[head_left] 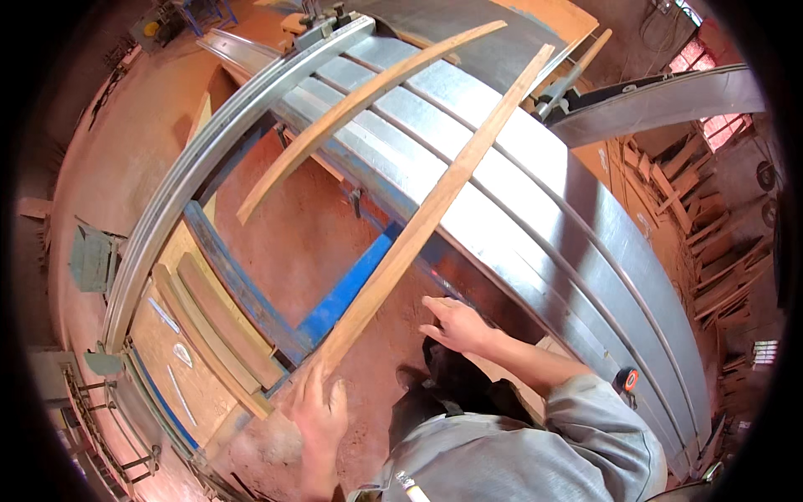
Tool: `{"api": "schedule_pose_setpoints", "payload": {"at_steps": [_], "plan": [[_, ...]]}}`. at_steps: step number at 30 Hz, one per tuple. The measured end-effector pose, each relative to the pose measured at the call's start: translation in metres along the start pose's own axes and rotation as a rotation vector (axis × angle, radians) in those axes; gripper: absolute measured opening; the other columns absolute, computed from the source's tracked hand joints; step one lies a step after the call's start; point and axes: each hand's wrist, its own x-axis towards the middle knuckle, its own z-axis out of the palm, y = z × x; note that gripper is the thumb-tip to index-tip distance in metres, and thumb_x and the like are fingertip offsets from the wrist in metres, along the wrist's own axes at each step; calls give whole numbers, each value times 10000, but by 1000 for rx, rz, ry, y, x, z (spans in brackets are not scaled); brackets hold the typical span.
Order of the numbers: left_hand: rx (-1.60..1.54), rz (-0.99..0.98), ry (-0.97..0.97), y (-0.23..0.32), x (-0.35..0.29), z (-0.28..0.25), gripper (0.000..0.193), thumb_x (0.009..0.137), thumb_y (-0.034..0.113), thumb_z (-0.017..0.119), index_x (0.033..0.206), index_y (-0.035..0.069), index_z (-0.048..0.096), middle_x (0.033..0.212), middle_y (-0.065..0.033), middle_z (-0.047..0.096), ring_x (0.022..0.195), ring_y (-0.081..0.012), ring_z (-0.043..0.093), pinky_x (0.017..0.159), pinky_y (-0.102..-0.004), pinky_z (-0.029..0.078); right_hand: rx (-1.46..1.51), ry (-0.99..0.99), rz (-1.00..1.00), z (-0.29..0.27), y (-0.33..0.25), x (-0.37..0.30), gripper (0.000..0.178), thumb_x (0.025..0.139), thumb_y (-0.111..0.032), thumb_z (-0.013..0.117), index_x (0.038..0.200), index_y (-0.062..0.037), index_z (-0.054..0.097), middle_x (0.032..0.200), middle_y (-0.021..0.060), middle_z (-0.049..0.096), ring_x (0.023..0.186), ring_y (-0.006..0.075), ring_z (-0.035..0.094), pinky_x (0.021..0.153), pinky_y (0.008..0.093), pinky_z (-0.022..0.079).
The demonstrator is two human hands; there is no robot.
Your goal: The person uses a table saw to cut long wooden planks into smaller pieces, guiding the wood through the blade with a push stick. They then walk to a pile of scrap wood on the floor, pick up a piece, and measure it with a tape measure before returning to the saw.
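Note:
A long straight wooden strip (pixel 447 188) lies slantwise over the grooved metal machine table (pixel 510 197), its near end jutting past the table edge. At that near end is my left hand (pixel 320 412), fingers stretched out and thumb apart, the fingertips at the wood; whether they bear its weight I cannot tell. My right hand (pixel 456 324) hovers by the table's near edge with loosely extended fingers and nothing in them. Farther left, a curved wooden strip (pixel 360 100) rests across the metal table, one end hanging free over the gap.
A metal fence rail (pixel 192 142) bounds the left side. Several curved wood pieces (pixel 222 314) lie on a plywood shelf (pixel 163 360), beside a blue frame bar (pixel 347 284). An overhead grey arm (pixel 661 109) reaches in at right. Scrap wood (pixel 669 188) is heaped beyond the table.

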Motion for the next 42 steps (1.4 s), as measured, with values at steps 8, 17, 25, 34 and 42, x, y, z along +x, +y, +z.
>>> {"api": "schedule_pose_setpoints", "payload": {"at_steps": [8,17,25,34,42], "plan": [[-23,133,69,10,248,78,438,898,162,662,1290,-14,578,1251,-203,620,1156,-342,603,962,-406,497,-446,379,180,-124,25,5,808,699,-381,833,1341,-39,481,1487,265,361,1386,431,324,1144,508,284],[270,283,163,-7,416,142,500,855,234,700,1258,-32,567,1247,-220,591,1181,-384,531,1012,-465,443,-382,398,243,-138,17,2,773,656,-388,861,1273,-90,502,1374,243,411,1253,428,405,1068,497,335],[319,176,-20,-6,473,168,520,839,274,719,1233,-24,557,1225,-201,586,1175,-388,529,974,-496,450,-390,354,274,-143,22,2,784,622,-417,870,1259,-117,527,1372,244,426,1245,432,426,1032,513,375],[104,1,-217,-7,522,155,437,900,377,615,1207,67,633,1107,-205,682,1054,-384,634,897,-475,478,-392,320,293,-143,25,6,799,595,-480,862,1228,-94,564,1351,241,436,1222,428,427,1027,516,367],[85,-40,-277,-14,578,153,451,902,388,596,1210,63,645,1111,-218,683,1055,-393,634,885,-463,484,-372,306,302,-141,23,6,783,578,-483,874,1199,-100,590,1349,237,438,1229,420,420,1033,519,352]]}}
